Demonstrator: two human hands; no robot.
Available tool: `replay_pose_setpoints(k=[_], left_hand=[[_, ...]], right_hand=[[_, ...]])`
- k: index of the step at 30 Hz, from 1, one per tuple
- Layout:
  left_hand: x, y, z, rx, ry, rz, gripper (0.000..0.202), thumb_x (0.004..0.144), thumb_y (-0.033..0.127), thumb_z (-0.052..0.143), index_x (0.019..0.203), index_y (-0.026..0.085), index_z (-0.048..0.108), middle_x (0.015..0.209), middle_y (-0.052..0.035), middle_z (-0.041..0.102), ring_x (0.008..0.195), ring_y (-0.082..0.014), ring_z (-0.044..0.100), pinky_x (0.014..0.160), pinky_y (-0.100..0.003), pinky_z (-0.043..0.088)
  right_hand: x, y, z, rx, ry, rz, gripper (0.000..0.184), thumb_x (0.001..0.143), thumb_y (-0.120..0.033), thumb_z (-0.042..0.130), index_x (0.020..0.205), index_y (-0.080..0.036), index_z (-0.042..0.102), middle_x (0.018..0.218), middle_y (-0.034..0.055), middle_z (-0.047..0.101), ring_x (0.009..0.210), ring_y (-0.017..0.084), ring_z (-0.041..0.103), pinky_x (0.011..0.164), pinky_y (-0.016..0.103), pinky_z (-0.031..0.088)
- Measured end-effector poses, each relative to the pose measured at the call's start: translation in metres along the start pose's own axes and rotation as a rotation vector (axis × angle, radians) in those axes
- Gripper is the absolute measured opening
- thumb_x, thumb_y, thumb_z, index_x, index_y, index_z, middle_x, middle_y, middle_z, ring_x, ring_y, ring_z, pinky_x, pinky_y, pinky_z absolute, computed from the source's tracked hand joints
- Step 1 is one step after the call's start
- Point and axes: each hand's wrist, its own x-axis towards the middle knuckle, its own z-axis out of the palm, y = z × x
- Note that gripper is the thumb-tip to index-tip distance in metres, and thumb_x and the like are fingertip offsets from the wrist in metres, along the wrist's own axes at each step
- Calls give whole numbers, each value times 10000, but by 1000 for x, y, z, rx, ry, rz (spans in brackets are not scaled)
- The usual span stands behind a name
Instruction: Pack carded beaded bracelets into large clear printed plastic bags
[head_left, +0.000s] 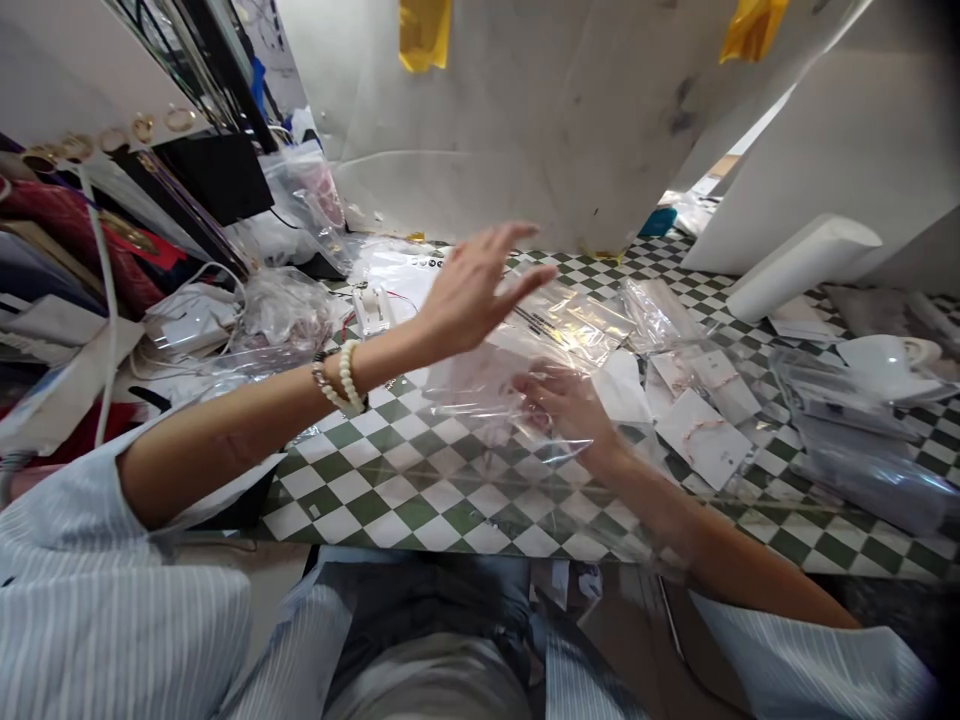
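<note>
Just beyond the clear plastic bag (472, 385), the left hand (469, 290) is hovering with nothing in its grasp, its fingers stretching out and its thumb standing apart. At the bag's right side, the right hand (562, 405) is touching the film with curling fingers; whether they are clamping it, I cannot tell. Beneath the bag, a green-and-white checkered tabletop (420, 510) is showing through. To the bag's right, a white jewelry card (705, 440) is bearing a thin pinkish bracelet; farther right of it, a white paper roll (802, 270) is resting. To its left, crumpled clear packaging (285, 305) is lying heaped.
</note>
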Motion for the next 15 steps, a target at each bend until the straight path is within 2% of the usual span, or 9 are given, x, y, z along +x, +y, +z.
replay_pose_setpoints(k=[1,2,3,5,7,9,10,12,15], left_hand=[[-2,-9,-5,29,101,-27,619,987,433,522,1434,31,378,1468,-184,481,1409,-332,403,1116,-528,292],[-5,-19,-8,-1,154,-90,706,960,465,576,1470,49,318,1477,-201,471,1407,-331,410,1102,-527,328],[-10,-28,-9,-93,141,-192,757,930,490,624,1480,74,314,1454,-212,501,1373,-327,464,1074,-517,391],[-23,-42,-6,-364,-8,-408,636,908,471,669,1395,111,472,1317,-207,628,1197,-301,631,960,-469,530],[-36,-47,2,-597,-174,-518,342,912,367,676,1152,123,663,1125,-174,724,974,-251,722,844,-405,600],[-45,-45,11,-695,-252,-525,168,892,287,688,934,127,721,973,-144,750,815,-201,727,741,-339,614],[-47,-42,14,-706,-257,-518,143,877,270,699,888,130,723,927,-134,748,764,-184,716,689,-310,608],[-49,-35,21,-704,-252,-528,153,851,277,726,885,128,719,872,-122,736,693,-166,688,588,-270,573],[-49,-29,26,-735,-277,-555,237,833,331,750,910,111,707,816,-94,705,641,-139,643,523,-229,511]], right_hand=[[-1,1,-5,45,29,-1,353,686,-444,810,823,-208,587,638,-40,635,504,97,539,497,221,471],[-1,2,-10,73,57,-9,379,669,-448,824,817,-208,571,618,-45,616,496,93,527,484,215,449],[-1,3,-14,97,80,-23,393,651,-443,839,799,-204,563,592,-50,591,485,89,514,464,209,419],[-1,7,-22,141,139,-55,400,610,-414,869,749,-194,565,590,-45,580,474,79,505,431,203,355],[0,9,-27,182,205,-92,384,598,-388,878,727,-187,578,626,-35,600,474,69,502,422,205,320],[0,10,-29,180,225,-104,354,625,-381,870,731,-190,592,608,-39,591,471,68,489,432,208,327],[-1,10,-29,165,214,-100,338,650,-388,860,733,-195,596,591,-41,583,472,73,486,439,212,342],[-4,9,-28,133,171,-89,315,690,-418,844,755,-209,618,603,-34,602,489,94,507,462,229,396],[-11,8,-28,125,129,-109,337,673,-440,861,876,-225,698,824,9,723,677,164,653,617,285,542]])
